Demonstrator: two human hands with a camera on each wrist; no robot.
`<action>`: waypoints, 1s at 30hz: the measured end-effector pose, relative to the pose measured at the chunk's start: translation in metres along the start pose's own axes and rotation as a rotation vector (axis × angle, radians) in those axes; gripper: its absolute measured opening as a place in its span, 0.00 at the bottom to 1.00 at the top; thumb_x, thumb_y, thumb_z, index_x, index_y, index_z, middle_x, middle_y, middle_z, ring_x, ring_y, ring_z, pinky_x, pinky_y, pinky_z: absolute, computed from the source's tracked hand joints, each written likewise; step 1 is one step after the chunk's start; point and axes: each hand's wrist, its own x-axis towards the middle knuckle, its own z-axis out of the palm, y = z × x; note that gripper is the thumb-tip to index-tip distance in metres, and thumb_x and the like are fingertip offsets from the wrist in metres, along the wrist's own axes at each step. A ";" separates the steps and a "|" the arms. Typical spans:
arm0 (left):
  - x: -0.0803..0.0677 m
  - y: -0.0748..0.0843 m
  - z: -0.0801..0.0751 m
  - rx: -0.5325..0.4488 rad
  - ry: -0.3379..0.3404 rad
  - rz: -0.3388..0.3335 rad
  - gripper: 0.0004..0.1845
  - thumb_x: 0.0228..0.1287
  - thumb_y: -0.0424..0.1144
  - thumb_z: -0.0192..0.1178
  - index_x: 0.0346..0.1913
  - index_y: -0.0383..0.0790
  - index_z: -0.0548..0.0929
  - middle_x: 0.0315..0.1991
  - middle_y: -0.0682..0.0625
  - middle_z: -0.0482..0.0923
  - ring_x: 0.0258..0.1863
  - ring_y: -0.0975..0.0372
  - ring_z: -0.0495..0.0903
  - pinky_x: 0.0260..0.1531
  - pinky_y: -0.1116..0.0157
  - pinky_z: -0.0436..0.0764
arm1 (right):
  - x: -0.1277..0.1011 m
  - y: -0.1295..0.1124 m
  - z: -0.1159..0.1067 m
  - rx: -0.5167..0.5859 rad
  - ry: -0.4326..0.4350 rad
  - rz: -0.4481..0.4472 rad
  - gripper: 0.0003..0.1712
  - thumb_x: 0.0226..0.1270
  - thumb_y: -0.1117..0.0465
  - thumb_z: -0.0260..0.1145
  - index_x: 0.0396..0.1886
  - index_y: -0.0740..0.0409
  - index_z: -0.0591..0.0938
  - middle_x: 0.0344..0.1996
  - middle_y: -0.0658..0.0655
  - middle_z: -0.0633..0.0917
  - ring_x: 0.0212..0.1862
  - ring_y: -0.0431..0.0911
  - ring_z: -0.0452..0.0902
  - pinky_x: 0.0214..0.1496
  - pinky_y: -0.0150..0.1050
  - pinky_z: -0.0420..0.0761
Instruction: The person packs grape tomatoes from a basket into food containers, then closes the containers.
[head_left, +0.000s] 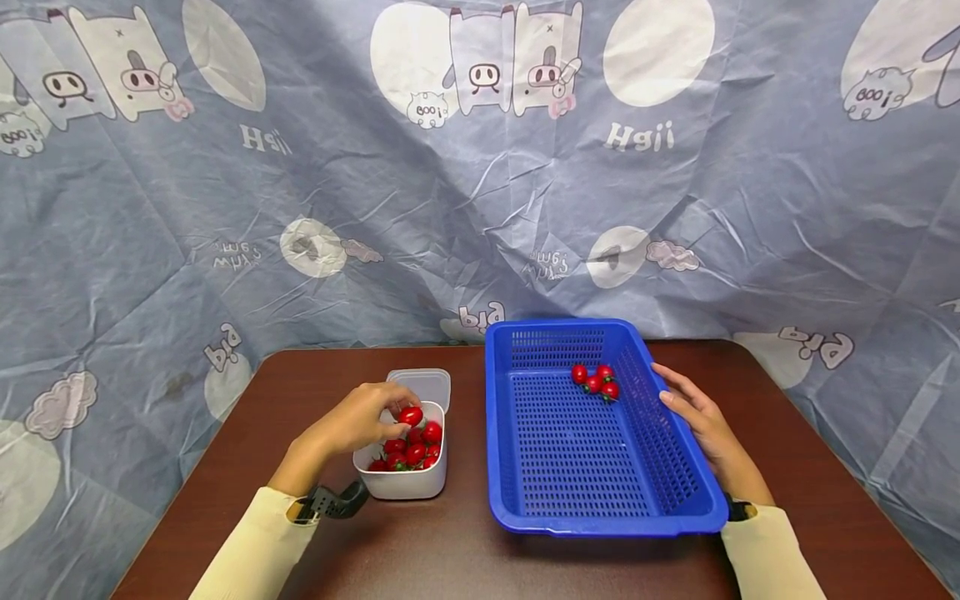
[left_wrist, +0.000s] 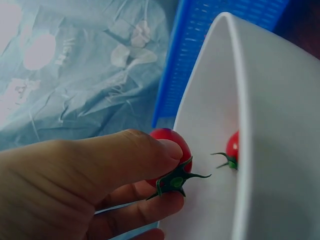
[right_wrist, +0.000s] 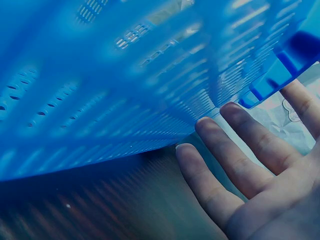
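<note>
Fingers of your left hand [head_left: 365, 418] pinch a cherry tomato [head_left: 410, 415] above the white container [head_left: 405, 483]. Your right hand [head_left: 693, 408] lies open, straight fingers against the blue basket's [head_left: 600, 508] right wall; bare table [head_left: 465, 567] lies between the container and the basket.

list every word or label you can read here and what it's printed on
"Hgii": on the blue backdrop cloth, printed twice, at and.
"big": on the same cloth, upside down, near and elsewhere.
Small script by the white circles: too small to read.
Blue basket, white container, tomatoes: no text.
</note>
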 end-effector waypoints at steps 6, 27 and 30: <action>-0.006 0.000 0.002 0.031 0.007 -0.005 0.15 0.52 0.35 0.70 0.45 0.46 0.84 0.34 0.59 0.80 0.35 0.64 0.78 0.38 0.62 0.78 | -0.001 -0.001 0.001 -0.007 0.007 0.009 0.30 0.77 0.67 0.46 0.76 0.57 0.55 0.60 0.57 0.75 0.49 0.50 0.82 0.44 0.48 0.82; -0.006 0.000 0.006 0.039 0.009 0.032 0.15 0.55 0.36 0.68 0.47 0.41 0.84 0.40 0.50 0.83 0.38 0.61 0.82 0.41 0.59 0.79 | -0.002 -0.002 0.004 -0.021 0.024 0.009 0.30 0.77 0.67 0.46 0.75 0.57 0.55 0.59 0.58 0.75 0.49 0.50 0.82 0.43 0.48 0.82; -0.005 0.000 0.005 0.030 0.018 0.049 0.15 0.56 0.36 0.68 0.47 0.41 0.84 0.41 0.50 0.83 0.38 0.61 0.82 0.41 0.59 0.79 | -0.002 -0.001 0.003 -0.007 0.016 0.014 0.30 0.77 0.67 0.45 0.76 0.57 0.55 0.59 0.58 0.75 0.49 0.50 0.82 0.44 0.49 0.82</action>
